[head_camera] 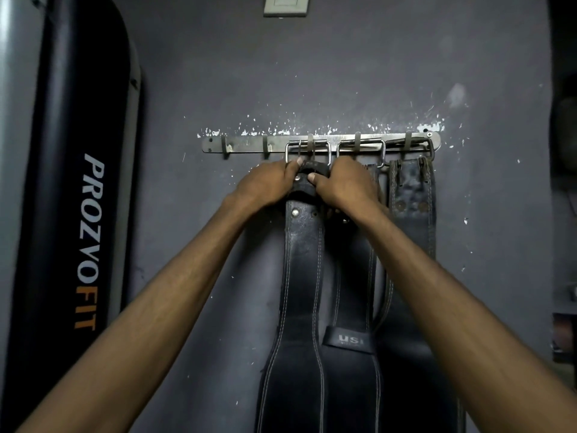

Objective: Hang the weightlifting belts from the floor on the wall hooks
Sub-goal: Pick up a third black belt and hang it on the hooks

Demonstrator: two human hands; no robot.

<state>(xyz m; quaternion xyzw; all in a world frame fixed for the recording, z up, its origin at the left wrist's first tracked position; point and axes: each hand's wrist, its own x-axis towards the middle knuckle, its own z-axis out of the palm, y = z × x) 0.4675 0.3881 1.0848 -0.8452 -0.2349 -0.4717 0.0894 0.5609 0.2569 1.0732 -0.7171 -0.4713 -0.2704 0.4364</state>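
A steel hook rail (246, 144) is screwed to the dark wall at chest height. Three black leather weightlifting belts hang down from it. The left belt (301, 276) has its metal buckle (307, 151) over the third hook. My left hand (265, 182) and my right hand (343, 185) both grip the top of this belt just under the buckle. A middle belt (349, 342) with a "USI" loop hangs from the fourth hook, partly behind my right forearm. A worn right belt (412, 189) hangs from the fifth hook.
The two leftmost hooks (264, 146) on the rail are bare. A tall black and grey "PROZVOFIT" machine panel (81, 214) stands close on the left. A wall socket (285, 4) sits above. Dark shelving is at the far right edge.
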